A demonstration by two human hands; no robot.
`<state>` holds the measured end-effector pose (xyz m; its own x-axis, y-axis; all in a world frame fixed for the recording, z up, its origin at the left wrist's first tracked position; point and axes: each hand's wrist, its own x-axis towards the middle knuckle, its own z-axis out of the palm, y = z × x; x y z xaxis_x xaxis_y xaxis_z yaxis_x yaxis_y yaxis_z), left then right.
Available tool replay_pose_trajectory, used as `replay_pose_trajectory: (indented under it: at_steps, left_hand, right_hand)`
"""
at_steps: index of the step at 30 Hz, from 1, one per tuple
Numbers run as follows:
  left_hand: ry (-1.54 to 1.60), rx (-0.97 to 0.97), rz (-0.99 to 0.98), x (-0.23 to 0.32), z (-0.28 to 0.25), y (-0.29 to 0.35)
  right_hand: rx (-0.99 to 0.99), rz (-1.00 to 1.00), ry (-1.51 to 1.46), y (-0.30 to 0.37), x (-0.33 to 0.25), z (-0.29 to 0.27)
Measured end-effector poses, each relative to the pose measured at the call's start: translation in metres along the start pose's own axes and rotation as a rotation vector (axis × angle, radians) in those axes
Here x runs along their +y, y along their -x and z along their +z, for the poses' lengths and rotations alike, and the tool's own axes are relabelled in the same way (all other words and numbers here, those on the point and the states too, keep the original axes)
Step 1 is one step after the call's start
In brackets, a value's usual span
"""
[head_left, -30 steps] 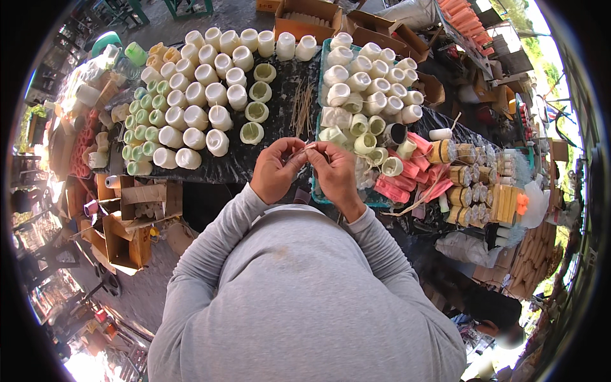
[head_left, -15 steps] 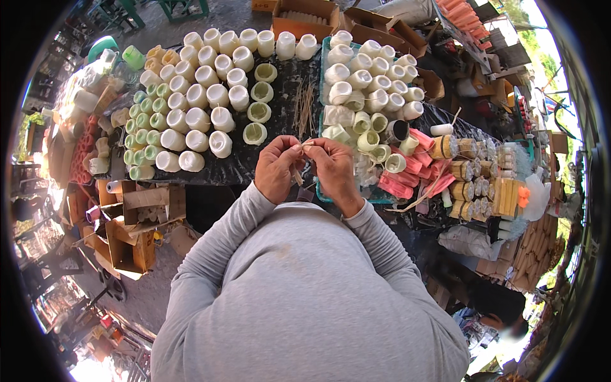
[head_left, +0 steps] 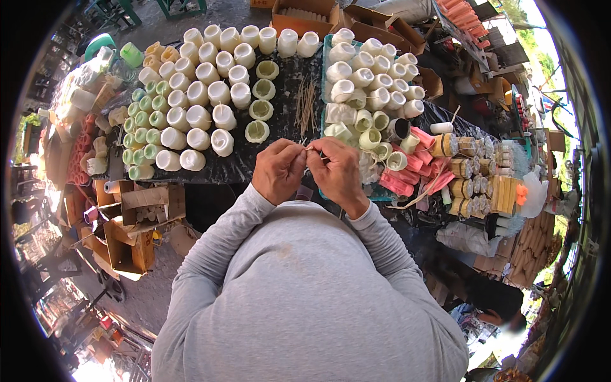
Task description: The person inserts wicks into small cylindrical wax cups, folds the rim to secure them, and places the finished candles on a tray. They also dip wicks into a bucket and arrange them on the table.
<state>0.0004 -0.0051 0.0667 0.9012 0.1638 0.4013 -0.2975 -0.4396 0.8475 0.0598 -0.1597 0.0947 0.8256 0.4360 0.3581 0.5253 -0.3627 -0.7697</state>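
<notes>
My left hand (head_left: pixel 279 170) and my right hand (head_left: pixel 338 169) meet at the near edge of the black-covered table (head_left: pixel 280 121). Thumbs and forefingers of both are pinched together on a thin pale strand (head_left: pixel 305 147), of which only a tiny bit shows between the fingertips. Just beyond them lies a loose bundle of thin tan strands (head_left: pixel 306 108). To the left stand rows of white, waxy-looking cup shapes (head_left: pixel 197 118), with a column of pale green hollow cups (head_left: pixel 257 132) nearest my left hand.
A teal tray (head_left: pixel 326 70) of white and greenish cups is at right, with pink pieces (head_left: pixel 398 183) beside it. Bundled yellow-banded cylinders (head_left: pixel 461 169) lie farther right. Cardboard boxes (head_left: pixel 305 19) stand behind the table; another open box (head_left: pixel 130 245) is at lower left.
The pale strand hanging below my fingers before is now mostly out of sight. My left fingers have curled in more, and both hands stay close together at the same place.
</notes>
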Motion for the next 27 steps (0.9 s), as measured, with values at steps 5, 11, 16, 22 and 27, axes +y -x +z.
replay_pose_trajectory:
  at_steps: [5, 11, 16, 22, 27]
  left_hand:
    - [-0.006, 0.182, -0.073, -0.004, 0.003, 0.001]
    - [0.867, 0.192, -0.568, -0.022, -0.009, -0.007]
    - [0.824, 0.17, -0.618, -0.022, -0.003, 0.002]
    - [0.615, -0.013, -0.572, -0.01, 0.002, 0.007]
    - [0.291, -0.036, -0.351, 0.01, 0.019, 0.005]
  right_hand:
    - [0.027, 0.541, -0.461, 0.01, 0.001, 0.025]
    - [0.056, 0.846, -0.943, 0.026, 0.0, 0.043]
    - [0.039, 0.701, -0.877, 0.02, 0.003, 0.03]
    - [0.104, 0.338, -0.411, 0.018, -0.003, 0.014]
    - [0.032, 0.258, -0.316, 0.02, 0.011, -0.009]
